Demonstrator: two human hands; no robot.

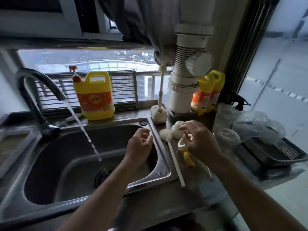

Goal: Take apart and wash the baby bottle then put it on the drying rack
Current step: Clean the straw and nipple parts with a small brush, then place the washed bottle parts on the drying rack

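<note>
The yellow bottle collar with handles [182,145] lies on the wet counter right of the sink. My right hand [198,139] is over it, fingers pinching the ring's rim. A white dome cap [177,130] sits just behind, touching the fingertips. The clear bottle body [227,135] lies to the right, against the black drying rack [275,153]. A white bottle brush [165,135] rests on the sink's edge, its long handle pointing toward me. My left hand [140,145] hovers over the sink's right rim, fingers curled in, with nothing visible in them.
The faucet [38,90] runs a stream of water into the steel sink [163,172]. A yellow detergent jug [94,97] and a brush stand [158,114] sit behind the basin. Two more yellow bottles [208,94], a white pipe and clear bags crowd the back right.
</note>
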